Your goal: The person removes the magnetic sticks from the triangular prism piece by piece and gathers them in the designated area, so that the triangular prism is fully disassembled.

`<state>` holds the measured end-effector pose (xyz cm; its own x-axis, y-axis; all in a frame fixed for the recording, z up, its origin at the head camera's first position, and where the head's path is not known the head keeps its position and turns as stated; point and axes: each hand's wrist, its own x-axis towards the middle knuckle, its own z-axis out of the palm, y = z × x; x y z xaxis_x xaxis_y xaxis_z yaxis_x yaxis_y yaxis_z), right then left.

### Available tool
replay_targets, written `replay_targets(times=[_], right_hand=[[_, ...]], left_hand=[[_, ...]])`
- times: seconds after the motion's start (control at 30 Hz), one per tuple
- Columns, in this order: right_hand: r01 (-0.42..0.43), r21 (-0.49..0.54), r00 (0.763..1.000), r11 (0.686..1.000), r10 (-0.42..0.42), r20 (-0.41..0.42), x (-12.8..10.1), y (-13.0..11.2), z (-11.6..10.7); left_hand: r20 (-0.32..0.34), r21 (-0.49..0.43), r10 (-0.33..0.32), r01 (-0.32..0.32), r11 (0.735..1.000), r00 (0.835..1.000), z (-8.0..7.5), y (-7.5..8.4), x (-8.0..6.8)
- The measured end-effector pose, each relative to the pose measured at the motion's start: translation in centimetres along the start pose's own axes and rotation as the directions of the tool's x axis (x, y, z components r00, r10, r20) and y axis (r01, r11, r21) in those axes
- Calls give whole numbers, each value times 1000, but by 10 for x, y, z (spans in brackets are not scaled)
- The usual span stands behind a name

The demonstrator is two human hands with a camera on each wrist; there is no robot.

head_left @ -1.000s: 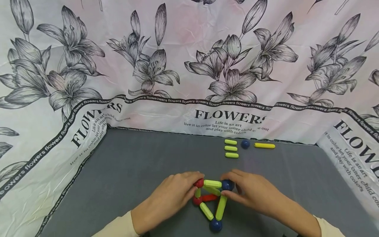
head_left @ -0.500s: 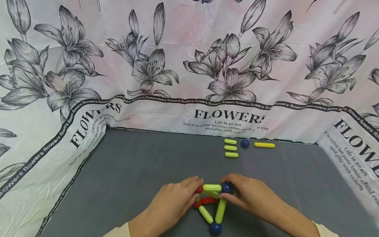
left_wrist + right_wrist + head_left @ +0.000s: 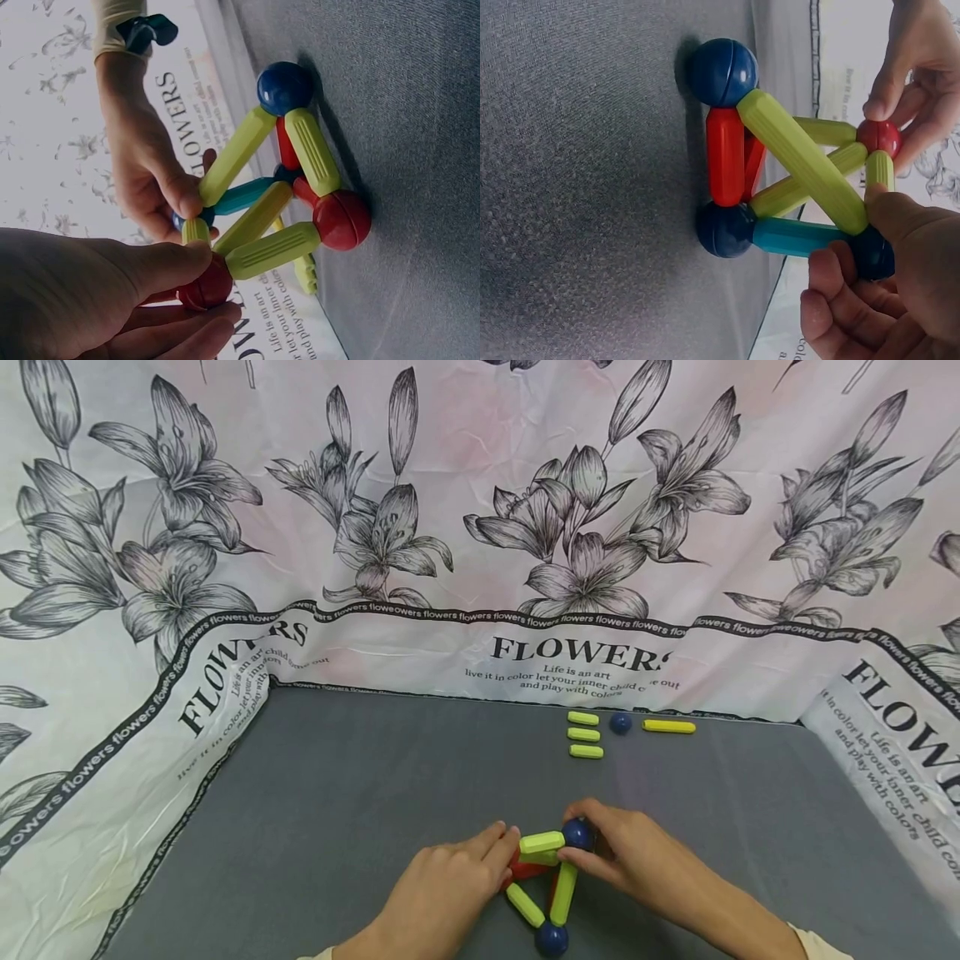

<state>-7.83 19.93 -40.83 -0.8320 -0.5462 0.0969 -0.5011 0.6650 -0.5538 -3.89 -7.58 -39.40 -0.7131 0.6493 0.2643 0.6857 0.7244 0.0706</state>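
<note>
A frame of toy building rods and balls stands on the grey surface between both hands. My left hand (image 3: 450, 885) pinches its upper red ball (image 3: 208, 286) between thumb and fingers; the head view hides that ball. My right hand (image 3: 637, 856) grips the upper blue ball (image 3: 578, 833). A short lime rod (image 3: 542, 843) runs between these two balls. Below, a lower red ball (image 3: 343, 219) and a near blue ball (image 3: 552, 938) rest on the surface. Another blue ball (image 3: 726, 229) sits at the base, joined to a teal rod (image 3: 795, 236) and a red rod (image 3: 725, 157).
Farther back on the grey surface (image 3: 360, 760) lie three lime rods (image 3: 584, 735), a loose blue ball (image 3: 620, 723) and a yellow rod (image 3: 669, 727). Behind them rises a flower-printed cloth (image 3: 450, 652), which also borders both sides.
My left hand has moved down and slightly right with the upper red ball, so the top lime rod now slopes down to the left. The right hand keeps its grip, nearly still.
</note>
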Motion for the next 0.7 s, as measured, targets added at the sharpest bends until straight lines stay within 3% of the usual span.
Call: replay_targets(times=[0.53, 0.7], right_hand=[[74, 70, 997, 995, -73, -22, -1, 3, 4], [99, 42, 994, 994, -97, -48, 0, 4, 3]], left_hand=[[47, -6, -26, 26, 1000, 999, 0, 0, 0], [51, -12, -33, 34, 999, 998, -1, 0, 1]])
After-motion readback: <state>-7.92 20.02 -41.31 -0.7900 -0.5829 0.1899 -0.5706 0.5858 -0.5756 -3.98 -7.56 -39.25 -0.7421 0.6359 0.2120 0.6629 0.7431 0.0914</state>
